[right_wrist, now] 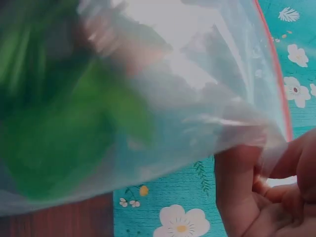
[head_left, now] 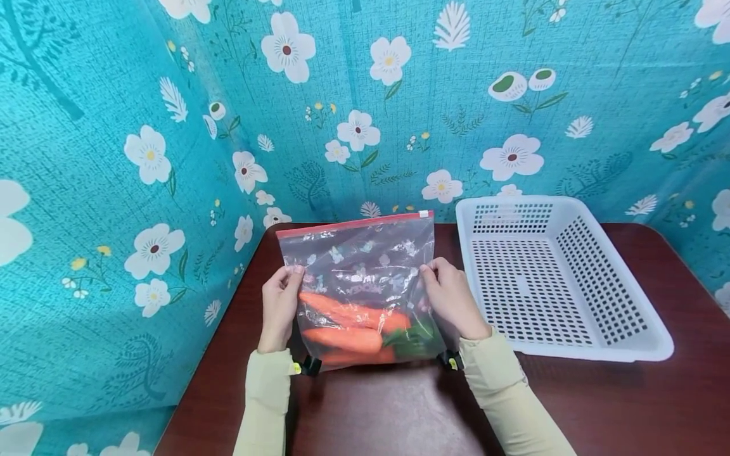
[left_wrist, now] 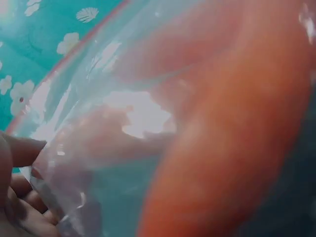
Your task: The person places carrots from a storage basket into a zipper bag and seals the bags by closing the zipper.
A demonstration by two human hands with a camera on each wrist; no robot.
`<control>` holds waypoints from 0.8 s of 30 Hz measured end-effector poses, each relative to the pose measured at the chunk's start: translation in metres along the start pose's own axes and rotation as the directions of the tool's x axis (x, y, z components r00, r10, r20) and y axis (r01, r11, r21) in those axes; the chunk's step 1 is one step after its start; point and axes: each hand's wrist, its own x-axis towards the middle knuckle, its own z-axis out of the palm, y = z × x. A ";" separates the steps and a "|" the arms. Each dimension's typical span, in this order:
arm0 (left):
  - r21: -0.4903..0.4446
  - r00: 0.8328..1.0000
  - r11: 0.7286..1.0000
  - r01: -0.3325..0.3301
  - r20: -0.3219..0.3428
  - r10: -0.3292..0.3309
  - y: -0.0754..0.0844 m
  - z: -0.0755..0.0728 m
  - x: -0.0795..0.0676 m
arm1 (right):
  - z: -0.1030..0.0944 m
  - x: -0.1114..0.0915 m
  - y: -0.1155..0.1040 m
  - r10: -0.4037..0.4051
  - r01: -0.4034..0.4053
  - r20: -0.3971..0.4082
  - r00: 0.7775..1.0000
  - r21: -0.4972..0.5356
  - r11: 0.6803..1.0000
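Observation:
A clear zipper bag [head_left: 353,259] with a red strip along its top is held up, tilted, over the table. Inside lie several orange carrots [head_left: 348,341] and something leafy and green [head_left: 415,341], pooled in the lower half. My left hand [head_left: 279,304] pinches the bag's left edge between thumb and fingers. On the opposite side my right hand [head_left: 453,297] pinches the right edge the same way. The white slider [head_left: 424,214] sits at the strip's right end. Close up in the left wrist view, a carrot [left_wrist: 232,128] shows through the plastic.
A white perforated plastic basket [head_left: 621,250] stands on the dark red-brown table [head_left: 388,411], right of the bag. Behind and to the left hangs a turquoise floral cloth [head_left: 365,164], close to the table's edges.

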 end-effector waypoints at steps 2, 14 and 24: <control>0.069 0.998 0.997 0.046 0.046 -0.049 -0.003 0.001 0.004 | 0.005 0.000 0.006 0.017 -0.017 -0.001 1.000 -0.056 0.998; 0.414 0.863 0.855 0.312 0.253 -0.437 -0.053 -0.010 -0.005 | 0.023 -0.015 0.041 0.213 -0.121 0.243 0.946 -0.344 0.931; 0.433 0.861 0.877 0.208 0.345 -0.374 -0.064 -0.016 -0.014 | 0.037 -0.024 0.061 0.202 -0.132 0.272 0.941 -0.255 0.958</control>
